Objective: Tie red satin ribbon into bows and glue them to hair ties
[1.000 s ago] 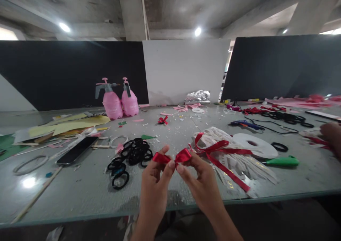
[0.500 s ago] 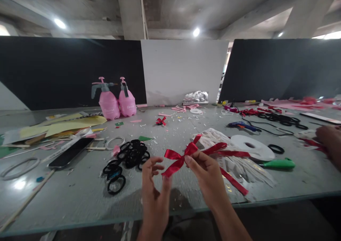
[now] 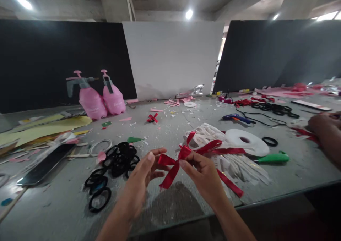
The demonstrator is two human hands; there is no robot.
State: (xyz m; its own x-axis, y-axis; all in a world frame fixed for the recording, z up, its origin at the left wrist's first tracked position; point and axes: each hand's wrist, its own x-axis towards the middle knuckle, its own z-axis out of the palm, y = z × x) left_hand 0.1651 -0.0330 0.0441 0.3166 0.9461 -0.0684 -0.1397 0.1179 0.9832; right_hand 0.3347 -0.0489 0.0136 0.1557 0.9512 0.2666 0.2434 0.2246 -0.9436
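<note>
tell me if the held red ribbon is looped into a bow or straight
Looped into a bow: the right hand pinches the red ribbon at its middle, loops fanning out. Knotted: cannot tell.

Grey table [image 3: 66, 212]: hair ties [image 3: 119, 157], perhaps phone [image 3: 45, 164]

Your left hand [image 3: 141, 177] has let go of the red ribbon bow [image 3: 173, 163]. Only your right hand [image 3: 202, 173] pinches it now.

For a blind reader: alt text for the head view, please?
The right hand pinches the knot of a red ribbon bow above a grey table, the left hand open beside it. Black hair ties lie to the left; a white spool, green tool and another person's hand to the right.
</note>
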